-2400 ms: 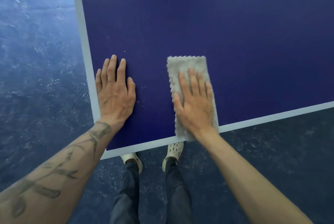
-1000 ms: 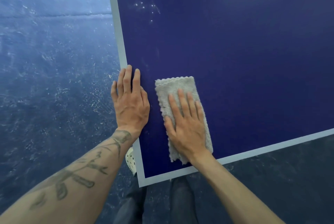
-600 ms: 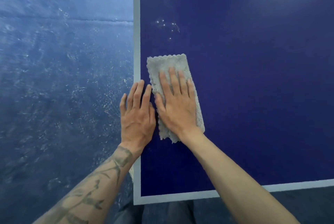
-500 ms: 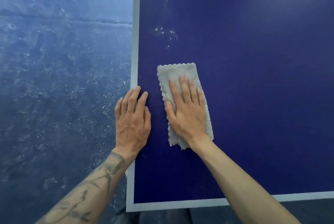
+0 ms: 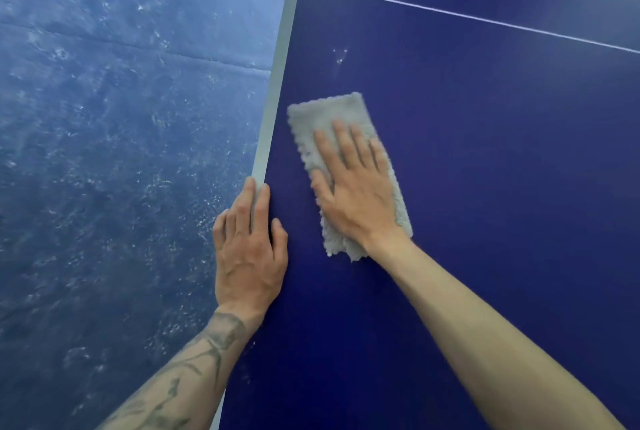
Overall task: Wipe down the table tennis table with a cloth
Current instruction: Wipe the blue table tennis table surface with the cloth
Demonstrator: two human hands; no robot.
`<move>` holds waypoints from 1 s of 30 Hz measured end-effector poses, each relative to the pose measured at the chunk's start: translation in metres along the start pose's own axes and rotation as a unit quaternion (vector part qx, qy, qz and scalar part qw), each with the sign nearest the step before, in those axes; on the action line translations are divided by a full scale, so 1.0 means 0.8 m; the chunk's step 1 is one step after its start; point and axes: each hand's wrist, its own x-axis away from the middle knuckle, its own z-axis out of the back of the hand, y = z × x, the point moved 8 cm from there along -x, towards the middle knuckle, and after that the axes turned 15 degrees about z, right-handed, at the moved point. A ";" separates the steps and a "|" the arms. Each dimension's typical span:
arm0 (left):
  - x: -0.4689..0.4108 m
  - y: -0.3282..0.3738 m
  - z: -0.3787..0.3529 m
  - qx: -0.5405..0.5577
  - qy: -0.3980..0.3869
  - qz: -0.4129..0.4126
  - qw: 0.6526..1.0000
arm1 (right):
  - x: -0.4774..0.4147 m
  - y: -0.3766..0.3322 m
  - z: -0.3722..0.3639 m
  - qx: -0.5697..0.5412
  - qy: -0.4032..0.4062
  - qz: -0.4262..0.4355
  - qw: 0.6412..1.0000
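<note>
The right hand [image 5: 356,194] lies flat, fingers slightly spread, pressing the grey cloth [image 5: 329,117] onto the blue table [image 5: 485,187] (cloth reaches beyond the fingertips). The left hand [image 5: 247,249], fingers together, rests flat over the table's white edge line [image 5: 277,83].
</note>
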 end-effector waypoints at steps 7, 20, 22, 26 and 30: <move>0.002 -0.002 -0.006 -0.008 0.005 -0.004 1.000 | -0.146 0.098 0.031 -0.020 0.011 -0.123 0.992; 0.004 -0.006 -0.011 -0.008 0.011 -0.017 1.000 | -0.186 0.063 0.025 0.022 -0.049 0.048 0.997; 0.004 -0.005 -0.010 -0.009 0.012 -0.019 1.000 | -0.211 0.043 0.021 0.002 -0.045 0.041 0.998; 0.002 -0.003 -0.009 -0.006 0.018 -0.017 1.000 | -0.157 -0.025 0.005 0.034 -0.070 0.228 0.971; 0.001 -0.001 -0.006 -0.005 0.017 -0.015 1.000 | -0.079 0.018 0.013 0.038 -0.091 0.272 0.957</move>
